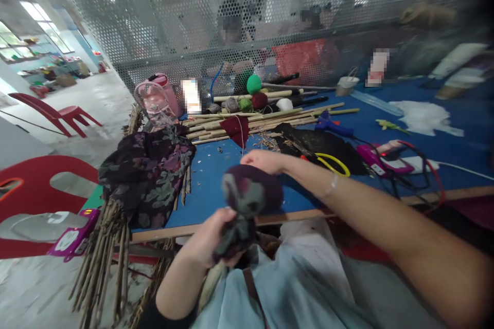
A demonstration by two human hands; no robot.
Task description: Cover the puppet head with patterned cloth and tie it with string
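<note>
Two-handed: with the closed left grip (210, 239), pinch the floral bundle (247, 193) evenly just under its round head, above the near edge of the counter (210, 164); beyond, guide the white string (242, 139) smoothly near the right grip (262, 161), closure impossible to tell.

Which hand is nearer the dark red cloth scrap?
Right. The right hand is just on the near side of the dark red cloth scrap; the left hand is farther back toward the body, holding a floral bundle.

Pale blue clothing (304, 288), brown strap (251, 288), black sleeve (165, 314) and whitish wristband (332, 184) are worn
</note>
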